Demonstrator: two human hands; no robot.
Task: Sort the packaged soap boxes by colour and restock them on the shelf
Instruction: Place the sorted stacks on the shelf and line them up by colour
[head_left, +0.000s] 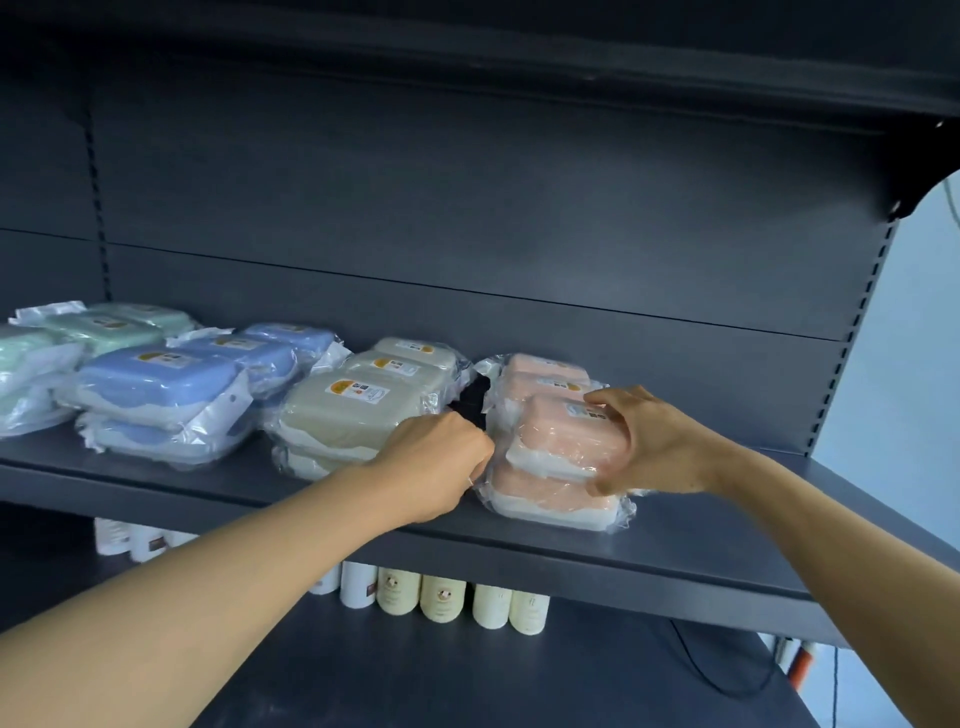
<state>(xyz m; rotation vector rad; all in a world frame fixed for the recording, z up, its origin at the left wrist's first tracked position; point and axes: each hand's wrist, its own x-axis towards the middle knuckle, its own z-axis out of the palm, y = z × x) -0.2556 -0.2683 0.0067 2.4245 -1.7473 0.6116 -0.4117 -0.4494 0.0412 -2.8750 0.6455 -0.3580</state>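
Wrapped soap boxes stand in colour groups on the dark shelf (675, 540): green boxes (88, 332) at far left, then blue boxes (156, 379), beige boxes (343, 410) and pink boxes (550, 384) at the right. The front pink stack is two high. My right hand (654, 441) grips the top pink box (566, 436), fingers over its lid and thumb at its front right. My left hand (441, 462) has curled fingers at the left edge of the pink stack, between it and the beige boxes; what the fingers hold is hidden.
Several white and cream bottles (441, 597) stand on the lower shelf (519, 686) under the front edge. The shelf's back panel (467, 208) rises behind the boxes, and an upper shelf (519, 57) overhangs. Bare shelf lies right of the pink boxes.
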